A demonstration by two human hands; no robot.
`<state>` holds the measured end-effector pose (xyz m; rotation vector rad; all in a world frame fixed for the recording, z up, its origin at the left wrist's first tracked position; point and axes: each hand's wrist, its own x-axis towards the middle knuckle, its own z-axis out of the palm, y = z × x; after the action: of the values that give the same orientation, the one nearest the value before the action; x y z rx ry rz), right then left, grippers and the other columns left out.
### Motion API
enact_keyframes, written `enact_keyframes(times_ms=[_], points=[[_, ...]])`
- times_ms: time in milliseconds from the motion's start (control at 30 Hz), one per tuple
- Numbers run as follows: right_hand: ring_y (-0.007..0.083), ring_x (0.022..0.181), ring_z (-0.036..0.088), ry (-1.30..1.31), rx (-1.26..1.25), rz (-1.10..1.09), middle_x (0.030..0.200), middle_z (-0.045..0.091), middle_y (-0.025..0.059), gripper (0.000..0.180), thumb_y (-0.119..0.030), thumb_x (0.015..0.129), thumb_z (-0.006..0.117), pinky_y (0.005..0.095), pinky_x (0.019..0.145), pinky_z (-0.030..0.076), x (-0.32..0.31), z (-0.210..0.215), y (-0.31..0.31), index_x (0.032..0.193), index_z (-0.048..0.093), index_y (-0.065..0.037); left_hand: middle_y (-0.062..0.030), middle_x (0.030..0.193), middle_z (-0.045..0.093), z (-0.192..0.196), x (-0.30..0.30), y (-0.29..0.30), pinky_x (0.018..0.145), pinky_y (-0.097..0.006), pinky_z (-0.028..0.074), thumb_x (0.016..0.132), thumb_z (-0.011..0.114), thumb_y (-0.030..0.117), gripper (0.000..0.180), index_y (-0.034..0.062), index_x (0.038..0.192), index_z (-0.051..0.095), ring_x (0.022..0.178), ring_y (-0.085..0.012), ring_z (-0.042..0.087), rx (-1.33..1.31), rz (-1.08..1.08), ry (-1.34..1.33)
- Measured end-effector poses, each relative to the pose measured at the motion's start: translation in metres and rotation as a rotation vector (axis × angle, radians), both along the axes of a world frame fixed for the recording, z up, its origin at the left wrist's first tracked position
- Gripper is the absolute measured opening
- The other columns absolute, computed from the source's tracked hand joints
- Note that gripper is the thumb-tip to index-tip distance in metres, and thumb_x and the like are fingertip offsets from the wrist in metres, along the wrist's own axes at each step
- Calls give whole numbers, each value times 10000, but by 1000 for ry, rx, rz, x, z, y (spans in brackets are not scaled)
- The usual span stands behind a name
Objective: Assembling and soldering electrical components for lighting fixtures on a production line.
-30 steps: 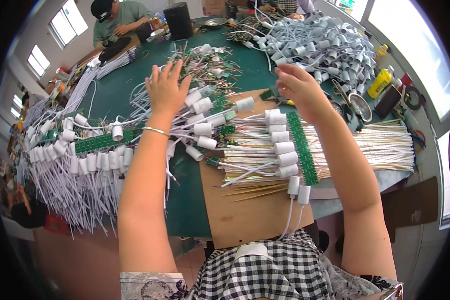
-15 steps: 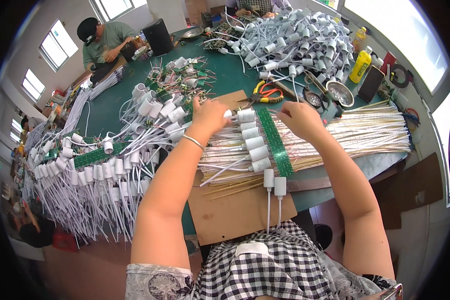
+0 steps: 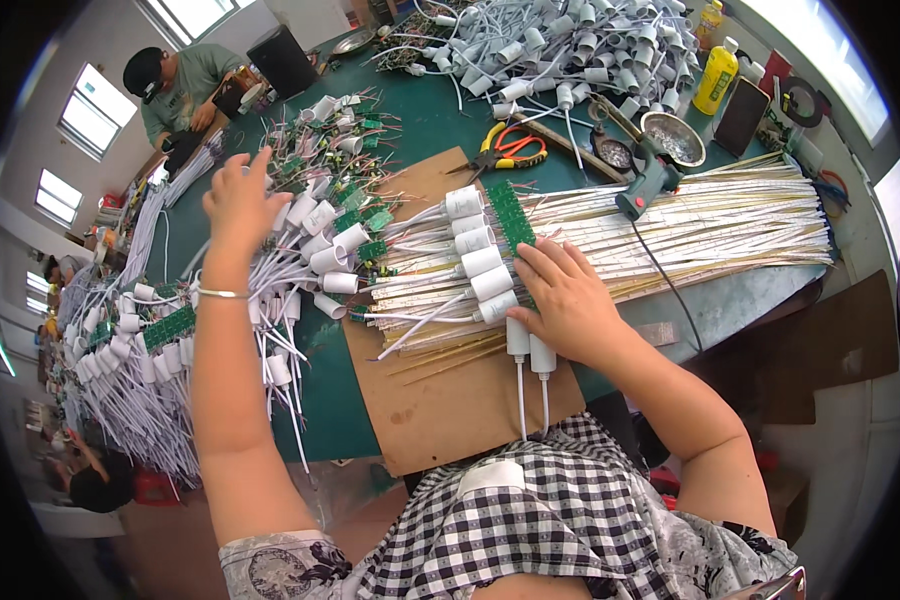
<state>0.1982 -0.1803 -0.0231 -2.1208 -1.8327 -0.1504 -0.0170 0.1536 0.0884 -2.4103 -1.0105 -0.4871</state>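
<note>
My left hand [image 3: 242, 205] is raised over the left side of the pile, fingers spread and nothing visible between them. Beneath and beside it lie white cylindrical sockets with cords [image 3: 317, 217] and small green circuit boards with thin wires [image 3: 348, 222]. My right hand [image 3: 570, 305] lies palm down with fingers extended, covering the near part of a long green circuit board strip [image 3: 511, 214]. Along the strip's left side runs a row of white sockets [image 3: 483, 261]. At its near end, two more sockets [image 3: 542, 355] point their cords toward me, partly behind my right thumb.
White and yellowish strips [image 3: 730, 220] lie under the row, above a brown board [image 3: 440, 420]. Orange-handled pliers [image 3: 510, 147], a green-black glue gun [image 3: 652, 180] with a cord and a metal bowl [image 3: 673, 138] sit beyond. A large socket pile [image 3: 570, 45] stands far back; another person [image 3: 185, 90] sits far left.
My left hand has moved left, from beside the socket row to above the pile. My right hand has come nearer and now rests flat on the green strip. The view has shifted slightly.
</note>
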Motion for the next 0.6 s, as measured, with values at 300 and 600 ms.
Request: enact_keyframes(times_ms=[300,600], points=[[282,1329,422,-104,50,-21,1368,526,107,520,-409,896,579,448,1140,261,-2,-2,-1,1247,599,-26,-187,1192,636,-106,201,-92,974,-432,429,818,669,491,602,63,1234,598,1103,-321,604,-1023,-404,-96],[325,1310,438,-120,57,8,1337,533,186,538,-370,873,600,441,1140,270,-4,0,-2,1207,593,51,-108,825,677,-37,186,-130,718,-394,486,720,778,456,443,65,871,636,836,-296,654,-675,-441,22]])
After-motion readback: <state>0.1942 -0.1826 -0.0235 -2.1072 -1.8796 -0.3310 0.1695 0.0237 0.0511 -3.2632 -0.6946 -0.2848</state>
